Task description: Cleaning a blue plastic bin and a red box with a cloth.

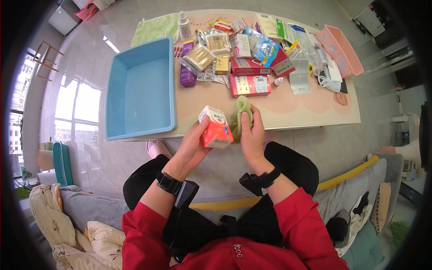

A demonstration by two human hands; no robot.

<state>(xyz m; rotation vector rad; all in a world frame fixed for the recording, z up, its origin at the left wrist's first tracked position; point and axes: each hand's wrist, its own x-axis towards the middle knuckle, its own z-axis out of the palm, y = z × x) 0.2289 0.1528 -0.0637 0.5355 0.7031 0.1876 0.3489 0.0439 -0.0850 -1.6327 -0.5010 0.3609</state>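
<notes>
My left hand [195,143] holds a small red and white cardboard box [216,130], tilted, near the front edge of the table. Close to its right, my right hand [252,133] grips a bunched green cloth [241,118]. The cloth is beside the box; whether they touch I cannot tell. Beyond both hands lie a red and white medicine box [250,85], a darker red box [251,66] and a small dropper bottle [277,82]. Packs of cotton swabs [199,57] rest on a pile of boxes and blister packs.
A blue plastic bin [141,91] stands at the table's left, its inside bare. Behind it are a green towel [155,28] and a white spray bottle [184,26]. A pink basket [339,50] lies tipped at the far right, near plastic bags [327,81].
</notes>
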